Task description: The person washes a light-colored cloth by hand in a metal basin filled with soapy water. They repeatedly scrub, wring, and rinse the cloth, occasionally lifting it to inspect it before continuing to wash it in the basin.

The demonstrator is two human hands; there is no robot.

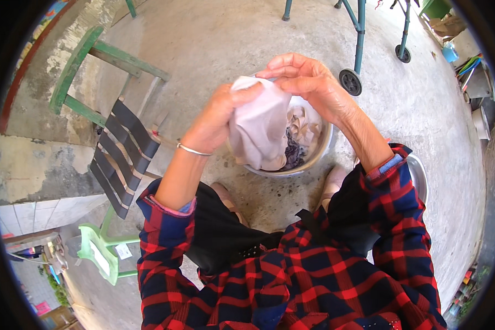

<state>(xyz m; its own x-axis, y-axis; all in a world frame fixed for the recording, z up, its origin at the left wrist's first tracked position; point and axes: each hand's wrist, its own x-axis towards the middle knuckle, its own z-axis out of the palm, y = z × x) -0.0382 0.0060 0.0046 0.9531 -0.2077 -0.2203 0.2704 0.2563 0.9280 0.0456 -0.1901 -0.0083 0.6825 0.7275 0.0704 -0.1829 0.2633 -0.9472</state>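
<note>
Left hand (pixel 213 116) grips pale cloth (pixel 258 132) by its left side, thumb on top. Cloth hangs above basin (pixel 326 142). Right hand (pixel 315 88) at cloth's top edge; can't tell whether pinching. Best: even tension, folds inside rim.

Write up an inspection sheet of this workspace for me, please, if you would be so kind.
Surface: grey floor, dark spots near the basin.
Work items: pale cloth held up over the basin, which contains dark fabric and beige fabric.
Clutter: metal bowl, partly hidden by the right sleeve.
Hands: left hand grips the cloth; right hand is at its upper edge, grip unclear.
Cables: nothing seen that is clearly one.
Surroundings: green-framed seat with dark straps to the left; wheeled frame ahead.
</note>
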